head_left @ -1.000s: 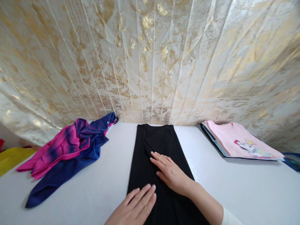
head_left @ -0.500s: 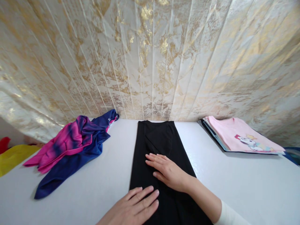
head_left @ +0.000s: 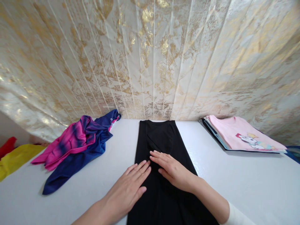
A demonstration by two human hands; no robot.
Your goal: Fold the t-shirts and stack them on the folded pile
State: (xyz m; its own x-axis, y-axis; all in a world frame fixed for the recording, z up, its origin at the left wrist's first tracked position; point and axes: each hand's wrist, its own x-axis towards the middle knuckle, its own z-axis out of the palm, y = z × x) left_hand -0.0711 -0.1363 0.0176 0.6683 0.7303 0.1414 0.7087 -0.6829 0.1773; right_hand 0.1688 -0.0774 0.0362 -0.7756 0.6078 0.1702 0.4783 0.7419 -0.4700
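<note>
A black garment (head_left: 161, 137), folded into a long strip, lies flat on the white table (head_left: 229, 184); its near end runs out of view at the bottom. My left hand (head_left: 130, 184) rests over the garment's left edge, fingers stretched forward and thumb apart, holding nothing. On the middle of the cloth lies my right hand (head_left: 172, 168), palm down with its fingers extended, also without anything in it. The fingertips of both hands are close together. What kind of garment it is I cannot tell.
At the left lies a crumpled pink and navy garment (head_left: 79, 143). Beyond it are a yellow cloth (head_left: 20, 157) and a red cloth (head_left: 8, 146). A folded stack with a pink printed shirt (head_left: 243, 132) on top sits at the right. A gold-patterned curtain (head_left: 152, 62) hangs behind the table.
My left hand has moved forward along the black garment, up beside the right hand. My right hand has barely shifted. The view has turned slightly left.
</note>
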